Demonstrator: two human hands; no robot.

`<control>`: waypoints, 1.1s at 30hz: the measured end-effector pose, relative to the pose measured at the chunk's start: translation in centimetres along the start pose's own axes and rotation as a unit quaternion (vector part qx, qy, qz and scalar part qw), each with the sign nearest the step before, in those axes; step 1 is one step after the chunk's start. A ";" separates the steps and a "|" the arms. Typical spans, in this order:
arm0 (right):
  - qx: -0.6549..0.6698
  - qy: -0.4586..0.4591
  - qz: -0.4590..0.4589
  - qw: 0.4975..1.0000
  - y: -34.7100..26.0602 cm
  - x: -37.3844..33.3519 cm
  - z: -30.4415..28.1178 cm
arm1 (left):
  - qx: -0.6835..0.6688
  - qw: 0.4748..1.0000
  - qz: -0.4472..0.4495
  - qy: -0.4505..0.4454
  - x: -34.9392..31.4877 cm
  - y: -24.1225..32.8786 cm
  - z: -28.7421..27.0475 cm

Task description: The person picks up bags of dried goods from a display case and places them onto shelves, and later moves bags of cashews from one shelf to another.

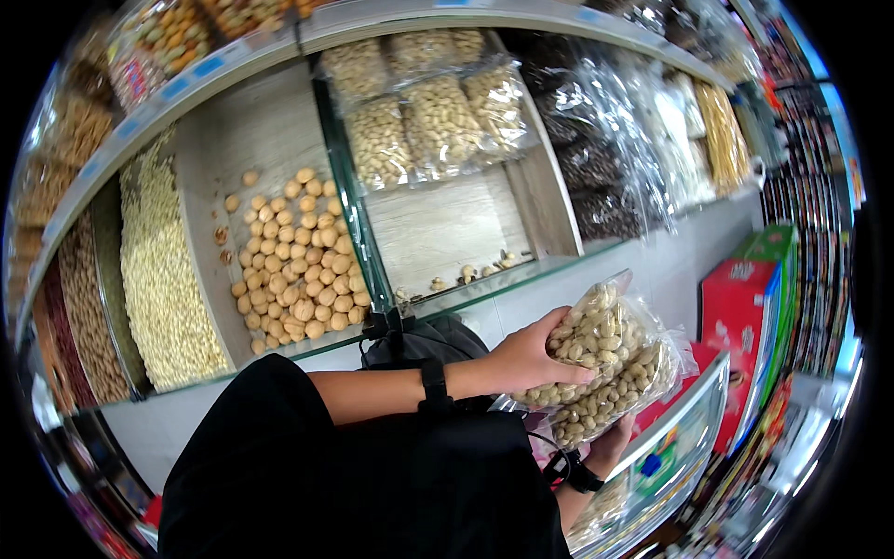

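Two clear plastic bags of pistachios are held together in front of me, to the right of my body. My left hand (533,358) is closed on the upper pistachio bag (605,331), its thumb lying across the front. From below, my right hand (611,442) grips the lower pistachio bag (619,391); most of its fingers are hidden behind the plastic. Beyond my hands, several more pistachio bags (438,116) lie in the far part of a wooden bin (447,219). A few loose nuts (467,273) sit along that bin's near edge.
Left of that bin, past a glass divider (346,186), lie loose walnuts (303,265), then a compartment of pale seeds (168,270). Dark bagged goods (591,140) fill the right side. A red box (740,307) and a glass-topped case (675,447) stand right of my hands.
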State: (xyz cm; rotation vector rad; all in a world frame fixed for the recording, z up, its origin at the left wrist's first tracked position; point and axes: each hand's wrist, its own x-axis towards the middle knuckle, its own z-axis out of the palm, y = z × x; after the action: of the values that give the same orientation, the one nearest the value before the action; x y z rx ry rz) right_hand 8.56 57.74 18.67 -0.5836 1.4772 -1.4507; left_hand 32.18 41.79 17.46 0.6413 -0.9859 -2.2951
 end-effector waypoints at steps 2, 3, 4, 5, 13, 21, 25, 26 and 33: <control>0.016 0.057 -0.014 0.998 0.9 -3.0 -0.6 | 0.031 0.999 -0.017 -0.025 -0.1 -0.8 1.3; 0.024 0.085 -0.021 0.996 1.3 -4.5 -0.9 | 0.054 0.998 -0.024 -0.029 -0.2 -1.3 2.1; 0.030 0.096 -0.029 0.995 1.7 -5.9 -1.3 | 0.078 0.996 -0.029 -0.034 -0.3 -1.8 2.8; 0.036 0.105 -0.037 0.993 2.2 -7.4 -1.8 | 0.090 0.994 -0.037 -0.047 -0.4 -2.4 3.6; 0.127 0.199 -0.078 0.969 5.8 -19.8 -6.6 | 0.159 0.971 -0.071 -0.161 -3.5 -8.5 11.4; 0.191 0.334 -0.143 0.912 9.6 -35.9 -15.6 | 0.123 0.937 -0.188 -0.266 -11.4 -19.2 25.4; 0.169 0.366 -0.123 0.907 9.6 -44.9 -20.4 | 0.171 0.915 -0.259 -0.259 -17.3 -25.0 32.3; 0.179 0.410 -0.127 0.885 11.3 -40.8 -18.8 | 0.178 0.890 -0.287 -0.307 -12.3 -26.1 29.8; 0.235 0.542 -0.141 0.794 16.9 -50.9 -19.0 | 0.223 0.809 -0.348 -0.417 -16.8 -33.9 35.0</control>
State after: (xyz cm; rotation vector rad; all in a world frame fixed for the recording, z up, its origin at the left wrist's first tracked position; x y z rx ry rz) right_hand 19.03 113.55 14.62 0.4921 1.7489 -2.5081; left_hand 12.85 89.55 16.71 0.1015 -2.0116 -3.1139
